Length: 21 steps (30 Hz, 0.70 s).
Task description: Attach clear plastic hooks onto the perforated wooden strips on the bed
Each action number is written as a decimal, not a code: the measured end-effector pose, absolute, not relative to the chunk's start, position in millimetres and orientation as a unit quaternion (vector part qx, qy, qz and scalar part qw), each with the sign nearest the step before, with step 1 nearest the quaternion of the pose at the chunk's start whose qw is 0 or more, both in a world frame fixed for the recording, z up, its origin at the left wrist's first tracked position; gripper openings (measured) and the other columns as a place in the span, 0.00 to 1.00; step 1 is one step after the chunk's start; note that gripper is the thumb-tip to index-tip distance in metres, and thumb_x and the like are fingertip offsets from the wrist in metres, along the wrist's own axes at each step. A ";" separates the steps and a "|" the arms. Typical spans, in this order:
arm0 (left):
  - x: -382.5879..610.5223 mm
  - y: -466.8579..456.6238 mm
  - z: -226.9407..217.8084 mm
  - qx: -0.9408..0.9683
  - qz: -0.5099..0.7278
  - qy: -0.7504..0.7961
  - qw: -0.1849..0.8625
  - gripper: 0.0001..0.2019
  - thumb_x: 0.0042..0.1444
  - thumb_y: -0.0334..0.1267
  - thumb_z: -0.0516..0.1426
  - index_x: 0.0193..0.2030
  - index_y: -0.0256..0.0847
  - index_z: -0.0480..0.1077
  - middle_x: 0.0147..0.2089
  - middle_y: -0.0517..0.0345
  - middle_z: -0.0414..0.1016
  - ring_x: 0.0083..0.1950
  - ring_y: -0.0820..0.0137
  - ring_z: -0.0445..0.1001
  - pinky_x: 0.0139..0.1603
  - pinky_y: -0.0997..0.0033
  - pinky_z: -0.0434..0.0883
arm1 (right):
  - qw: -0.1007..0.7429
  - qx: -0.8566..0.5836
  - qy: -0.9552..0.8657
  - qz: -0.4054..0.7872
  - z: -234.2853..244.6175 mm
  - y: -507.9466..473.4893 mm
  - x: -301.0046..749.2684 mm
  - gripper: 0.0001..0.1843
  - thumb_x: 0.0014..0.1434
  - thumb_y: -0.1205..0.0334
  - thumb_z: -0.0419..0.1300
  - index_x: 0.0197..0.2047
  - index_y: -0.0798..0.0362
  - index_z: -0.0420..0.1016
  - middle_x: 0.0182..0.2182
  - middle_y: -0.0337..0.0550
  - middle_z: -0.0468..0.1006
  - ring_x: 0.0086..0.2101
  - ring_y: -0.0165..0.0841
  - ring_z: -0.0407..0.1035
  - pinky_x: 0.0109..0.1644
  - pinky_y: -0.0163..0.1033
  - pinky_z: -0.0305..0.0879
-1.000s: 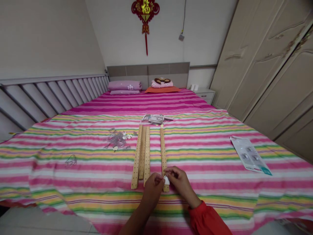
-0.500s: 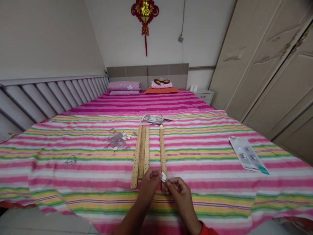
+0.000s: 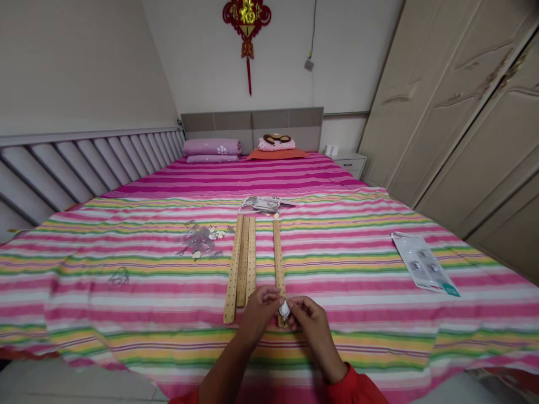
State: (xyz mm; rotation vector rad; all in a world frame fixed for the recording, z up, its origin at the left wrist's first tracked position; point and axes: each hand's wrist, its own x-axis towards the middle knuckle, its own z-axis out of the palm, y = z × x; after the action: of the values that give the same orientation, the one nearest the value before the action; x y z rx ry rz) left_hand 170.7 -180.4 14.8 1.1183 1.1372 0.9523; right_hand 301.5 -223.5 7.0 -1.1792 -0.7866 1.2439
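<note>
As they meet over the striped bedspread (image 3: pixel 379 303), the left hand (image 3: pixel 261 306) and right hand (image 3: pixel 310 321) pinch one small white plastic piece (image 3: pixel 285 308) between fingertips, above the near end of a pale perforated wooden strip (image 3: pixel 278 252). Three matching strips (image 3: pixel 242 264) just beside the left hand look bare, nothing fitted.

2 bare hands show at the bottom of the view, the left hand (image 3: pixel 257 312) and the right hand (image 3: pixel 310 324). the right forearm runs into a bright red sleeve (image 3: pixel 356 388), loose and creased at the cuff. the left forearm is uncovered, with a sliver of red cloth (image 3: pixel 182 399) at the lower edge.
</note>
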 end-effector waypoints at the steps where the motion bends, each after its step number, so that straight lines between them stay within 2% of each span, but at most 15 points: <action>1: 171.4 -180.5 13.4 0.487 0.415 0.496 0.588 0.17 0.39 0.42 0.65 0.35 0.35 0.71 0.30 0.56 0.76 0.32 0.69 0.75 0.36 0.69 0.71 | 0.587 -0.509 -0.334 0.535 4.7 -221.6 300.8 0.23 0.38 0.42 0.69 0.24 0.54 0.74 0.13 0.36 0.72 0.15 0.28 0.63 0.19 0.33 0.59; 9: 174.4 -179.6 3.1 0.541 0.413 0.520 0.517 0.12 0.45 0.39 0.59 0.36 0.35 0.72 0.33 0.52 0.77 0.37 0.66 0.75 0.42 0.65 0.71 | 0.584 -0.525 -0.315 0.533 -5.6 -210.8 299.8 0.20 0.38 0.46 0.69 0.21 0.55 0.72 0.09 0.32 0.68 0.12 0.25 0.58 0.16 0.31 0.53; 15: 175.6 -178.5 2.4 0.550 0.408 0.537 0.493 0.09 0.44 0.36 0.58 0.34 0.36 0.72 0.32 0.53 0.76 0.36 0.66 0.75 0.41 0.65 0.72 | 0.582 -0.534 -0.302 0.533 -9.5 -206.5 299.0 0.18 0.38 0.49 0.69 0.22 0.55 0.72 0.10 0.33 0.68 0.12 0.25 0.59 0.15 0.30 0.53; 21: 176.3 -180.5 -0.1 0.555 0.399 0.547 0.483 0.08 0.45 0.34 0.57 0.34 0.37 0.72 0.32 0.54 0.76 0.35 0.67 0.75 0.40 0.67 0.72 | 0.587 -0.533 -0.295 0.533 -13.9 -205.0 296.4 0.19 0.37 0.47 0.69 0.21 0.55 0.71 0.09 0.32 0.67 0.12 0.24 0.58 0.15 0.30 0.52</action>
State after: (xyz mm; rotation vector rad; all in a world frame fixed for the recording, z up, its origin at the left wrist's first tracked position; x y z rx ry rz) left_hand 176.3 -180.5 -0.1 1.3517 1.3329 0.9722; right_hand 296.4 -205.0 -13.9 -1.2424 -0.6882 1.2435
